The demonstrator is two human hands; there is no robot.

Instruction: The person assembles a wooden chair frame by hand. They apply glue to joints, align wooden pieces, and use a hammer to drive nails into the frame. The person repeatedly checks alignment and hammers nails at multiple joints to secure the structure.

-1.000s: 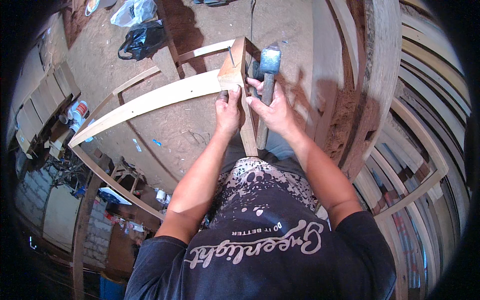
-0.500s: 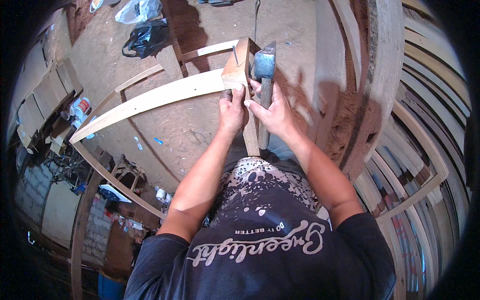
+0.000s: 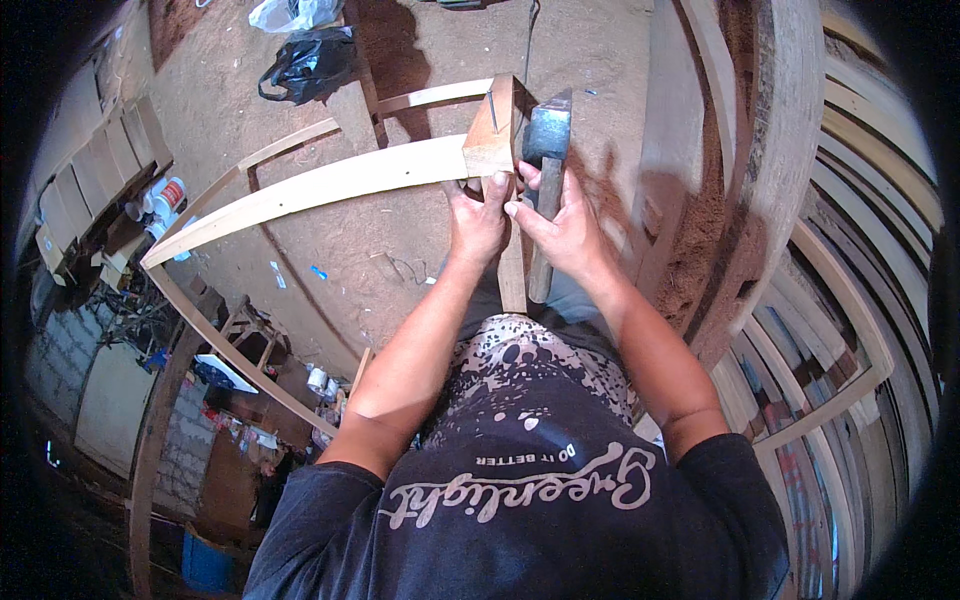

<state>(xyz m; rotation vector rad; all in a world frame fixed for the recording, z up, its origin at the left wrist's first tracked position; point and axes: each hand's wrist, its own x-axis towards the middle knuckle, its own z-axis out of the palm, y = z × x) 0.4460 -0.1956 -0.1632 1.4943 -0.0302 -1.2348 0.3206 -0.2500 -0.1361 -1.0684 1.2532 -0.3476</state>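
Note:
A pale wooden frame (image 3: pixel 330 192) extends leftward from in front of me. At its right corner is a wooden block (image 3: pixel 488 145), with a nail (image 3: pixel 492 112) standing up from its top. My left hand (image 3: pixel 480 222) is closed on the frame just below this corner, thumb pressed against the wood. In my right hand (image 3: pixel 567 232) I hold a hammer (image 3: pixel 548 132) by its wooden handle, metal head pointing away from me. The right thumb and fingertips reach to the frame's upright piece (image 3: pixel 512 275), close to my left hand. Some fingertips are hidden behind the wood.
A thick, weathered plank (image 3: pixel 770 150) with sawdust beside it runs along the right, and stacked boards (image 3: pixel 880 190) lie beyond. Black (image 3: pixel 308 68) and white plastic bags (image 3: pixel 295 12) are on the ground at the far side. Containers (image 3: pixel 165 200) and wooden panels (image 3: pixel 115 150) stand at left.
The view has shifted slightly, so the frame, hammer and hands appear a little further right. Both hands keep the same hold, and the nail still stands in the block.

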